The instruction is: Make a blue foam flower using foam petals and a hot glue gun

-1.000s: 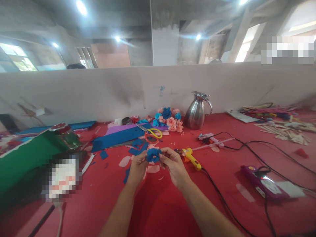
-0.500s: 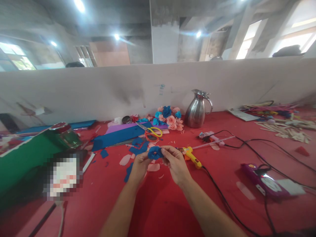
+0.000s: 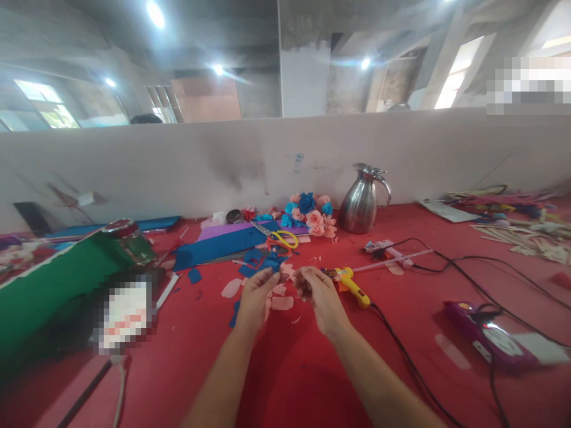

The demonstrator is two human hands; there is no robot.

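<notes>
My left hand (image 3: 255,292) pinches a small blue foam flower (image 3: 270,263) at its fingertips, just above the red table (image 3: 285,368). A short gap to the right, my right hand (image 3: 319,292) has its fingers curled; what they hold, if anything, is not visible. Blue and pink foam scraps (image 3: 280,302) lie under and around both hands. A yellow glue gun (image 3: 351,283) rests on the table right beside my right hand.
Yellow-handled scissors (image 3: 280,238) lie on blue and purple foam sheets (image 3: 218,247). Finished pink and blue flowers (image 3: 312,215) and a steel jug (image 3: 362,199) stand by the white partition. A purple power strip (image 3: 486,334) with cables is at right, a green sheet (image 3: 49,288) and jar (image 3: 130,241) at left.
My right hand has come off the blue flower and drawn slightly right. The flower stays with my left hand, now lower and further forward, turned edge-on.
</notes>
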